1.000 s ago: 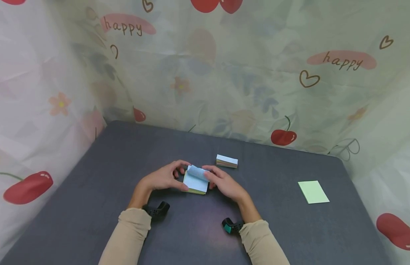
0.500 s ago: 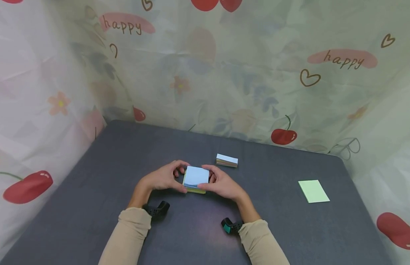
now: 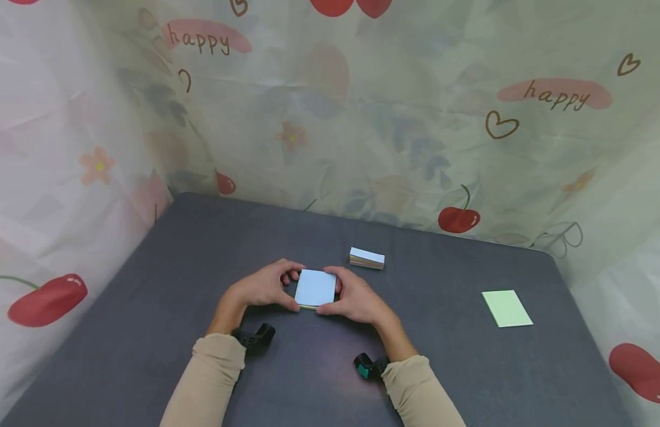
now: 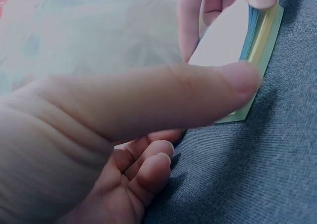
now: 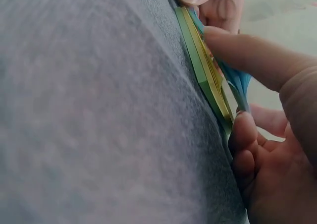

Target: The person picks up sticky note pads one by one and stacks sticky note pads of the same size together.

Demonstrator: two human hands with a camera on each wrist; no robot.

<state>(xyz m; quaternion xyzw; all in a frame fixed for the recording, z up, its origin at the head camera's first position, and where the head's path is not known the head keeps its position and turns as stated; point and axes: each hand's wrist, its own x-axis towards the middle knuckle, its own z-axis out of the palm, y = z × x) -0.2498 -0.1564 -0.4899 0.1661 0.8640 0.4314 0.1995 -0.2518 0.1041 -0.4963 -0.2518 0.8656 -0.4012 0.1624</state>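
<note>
A square sticky-note pad [image 3: 315, 287] lies on the dark table between both hands, light blue on top. Beneath the blue sheets, yellow and green layers [image 5: 195, 60] show along the edge in the right wrist view. My left hand [image 3: 264, 287] holds the pad's left side, its thumb [image 4: 218, 87] at the front corner and fingers toward the back. Around the right side, my right hand [image 3: 357, 298] grips the pad with thumb in front and index finger at the far corner. In the right wrist view the blue sheets [image 5: 235, 85] bend up, partly apart from the yellow ones.
Behind the pad stands a narrow block of paper strips [image 3: 367, 258], white on top. A light green square note [image 3: 507, 308] lies at the right of the dark table [image 3: 308, 379]. Patterned curtains [image 3: 330, 118] close off the back and sides.
The top blue sheets, earlier curled back under the right hand, now lie flat. My right thumb has come down to the pad's front edge. The left hand has barely moved.
</note>
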